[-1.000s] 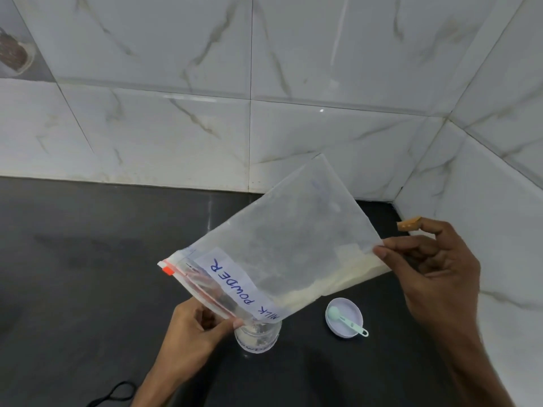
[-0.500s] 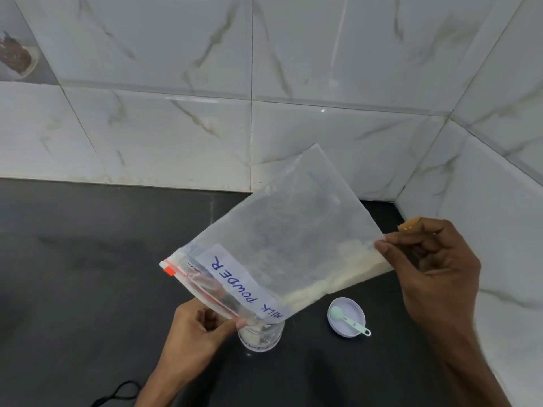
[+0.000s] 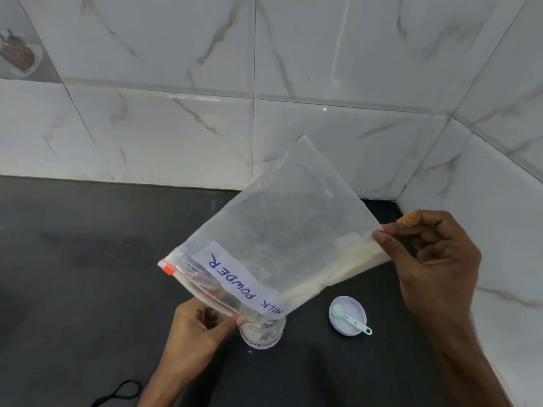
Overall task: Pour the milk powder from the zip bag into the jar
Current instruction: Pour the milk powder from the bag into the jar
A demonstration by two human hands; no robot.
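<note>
**Zip bag tipped mouth-down over jar on dark bench**

Held in the air above the bench (image 3: 73, 274), just in front of the tiled corner: a clear zip bag (image 3: 282, 230) labelled "MILK POWDER", slanted with its long axis running from the raised bottom edge at upper right down to the zip mouth at lower left. Mouth pointing downward, its low corner right over the open jar (image 3: 262, 333), which stands on the bench partly hidden beneath the bag. Left hand (image 3: 202, 327) pinching the zip edge beside the jar, thumb pressed on the plastic near the label. Right hand (image 3: 435, 259) pinching the bag's far lower corner between thumb and forefinger, remaining fingers loosely curled. Pale powder (image 3: 338, 274) gathered in a thin band along the lower side edge; little of it visible, so probably a light load.

Thin, limp film, likely slick and quick to fold or collapse; best gripped at the stiffer zip strip and at a bottom corner, as here, to keep the sheet taut and the mouth open. Whether powder is running cannot be told. Lying near the jar, to its right: a pale lid (image 3: 349, 311) carrying a small green scoop (image 3: 351, 320).
</note>
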